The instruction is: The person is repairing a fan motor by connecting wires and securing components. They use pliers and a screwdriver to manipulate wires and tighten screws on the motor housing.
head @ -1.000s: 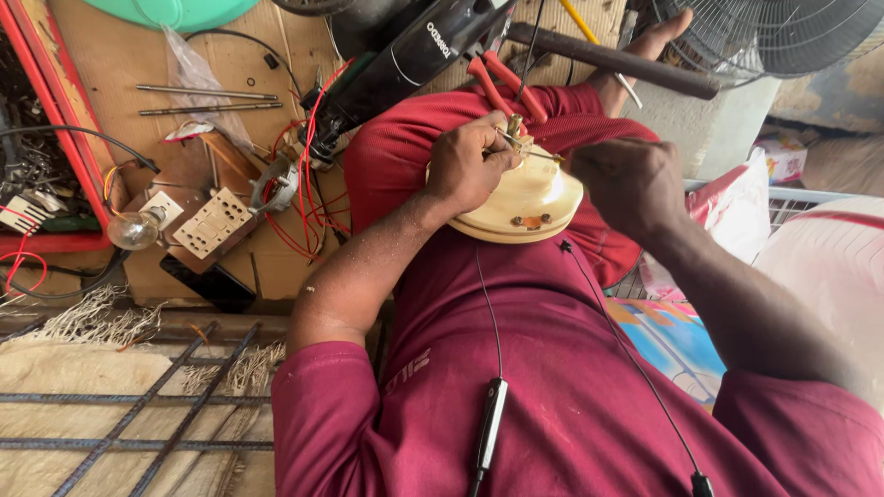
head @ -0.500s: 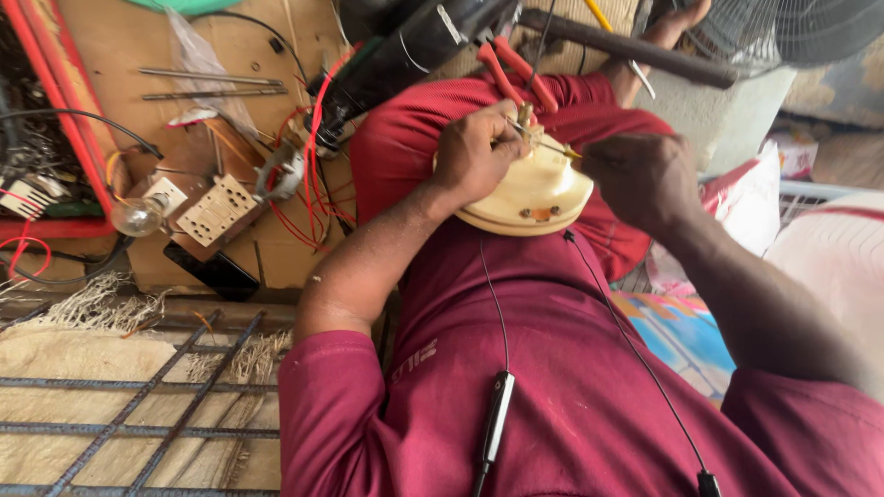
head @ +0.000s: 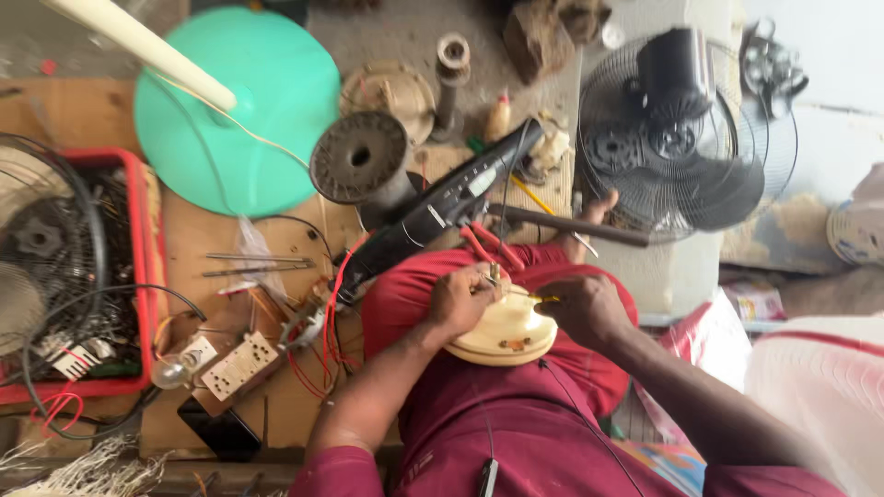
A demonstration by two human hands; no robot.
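At frame centre, a cream fan housing point(head: 505, 333) is gripped by the left hand point(head: 460, 302); the right hand point(head: 580, 308), closed on a thin yellow tool point(head: 545, 299), is best kept steady.

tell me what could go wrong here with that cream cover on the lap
1. The cream round cover rests on the person's knee, steadied only by the left hand; it could slip off while the right hand works a thin yellow-handled tool at its top.
2. That tool's tip sits close to the left hand's fingers, so a slip might jab them.
3. Red-handled pliers lie loose on the thigh and may slide off.
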